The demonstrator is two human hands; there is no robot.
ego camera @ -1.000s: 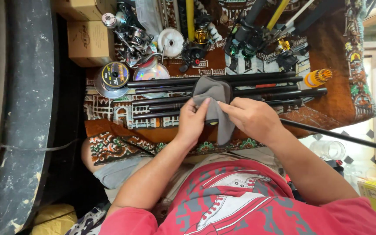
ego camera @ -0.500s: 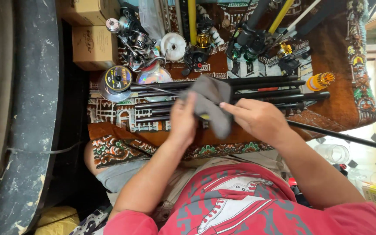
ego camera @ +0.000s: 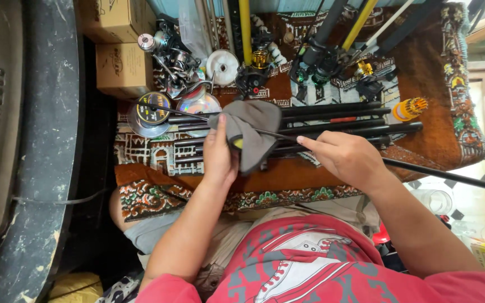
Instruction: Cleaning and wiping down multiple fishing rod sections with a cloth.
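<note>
Reels [ego camera: 166, 53] and black rod sections [ego camera: 332, 120] crowd the rug [ego camera: 422, 84]; left hand [ego camera: 219, 157] grips the grey cloth [ego camera: 251, 132] around the thin rod [ego camera: 444, 175] the right hand [ego camera: 346, 160] pinches.

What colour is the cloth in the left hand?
Grey. The cloth, held by the left hand, is wrapped around a thin black rod; the head view shows it.

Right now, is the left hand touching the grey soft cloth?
Touching. The head view shows the left hand gripping the grey cloth, its thumb pressed on the fabric.
</note>
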